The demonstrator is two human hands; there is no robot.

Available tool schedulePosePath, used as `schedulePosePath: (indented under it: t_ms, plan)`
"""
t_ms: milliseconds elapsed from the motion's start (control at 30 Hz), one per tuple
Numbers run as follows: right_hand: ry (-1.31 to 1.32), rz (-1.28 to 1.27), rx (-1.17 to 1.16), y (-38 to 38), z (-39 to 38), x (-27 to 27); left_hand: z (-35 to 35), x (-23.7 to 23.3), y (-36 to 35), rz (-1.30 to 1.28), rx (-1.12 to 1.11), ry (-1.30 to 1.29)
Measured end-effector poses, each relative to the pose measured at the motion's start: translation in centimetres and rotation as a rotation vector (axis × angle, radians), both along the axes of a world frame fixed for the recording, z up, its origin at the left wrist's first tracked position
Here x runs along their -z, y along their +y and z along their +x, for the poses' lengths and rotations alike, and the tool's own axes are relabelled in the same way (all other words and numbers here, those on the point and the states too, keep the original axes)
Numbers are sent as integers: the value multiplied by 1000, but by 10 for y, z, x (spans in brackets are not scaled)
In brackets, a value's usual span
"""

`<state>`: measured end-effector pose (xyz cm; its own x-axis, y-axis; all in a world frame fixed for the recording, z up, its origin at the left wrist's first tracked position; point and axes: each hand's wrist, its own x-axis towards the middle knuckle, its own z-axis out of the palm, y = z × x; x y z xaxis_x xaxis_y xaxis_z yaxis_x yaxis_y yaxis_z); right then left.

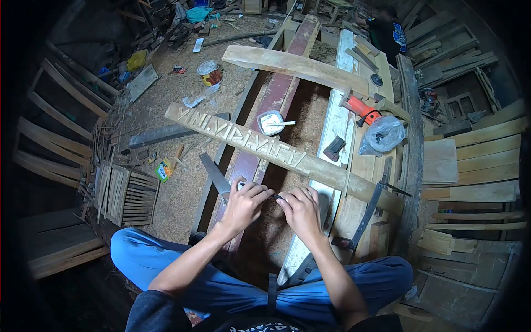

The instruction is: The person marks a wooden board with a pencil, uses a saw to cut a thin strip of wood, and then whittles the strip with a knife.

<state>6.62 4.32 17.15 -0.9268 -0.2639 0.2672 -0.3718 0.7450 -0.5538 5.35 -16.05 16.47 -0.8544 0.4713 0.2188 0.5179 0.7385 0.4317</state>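
My left hand and my right hand meet close together over the gap between the bench planks. Their fingers are closed and pinch a small dark object between them, too covered to name. Just beyond lies a long wooden board with raised letters along its face, set across the planks. A saw-like metal blade reaches out beside my left hand; its near end is hidden there. A small white item shows at my left fingers.
A tub of white paste with a stick sits on the reddish plank. To the right are an orange power tool, a plastic bag and a dark metal bar. A paint can stands on the sawdust floor. Another person is at the back.
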Motion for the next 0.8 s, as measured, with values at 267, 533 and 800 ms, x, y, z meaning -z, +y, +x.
schedulePosePath:
  t_ms: [267,533,800]
  plan:
    - [31,24,12,0,-4,-8,-4,-7,6,158,66,36]
    - [67,-27,10,-10,-6,-14,-3,-3,-4,223,24,3]
    - [105,-11,11,-8,-7,-16,-7,-6,-5,274,71,23]
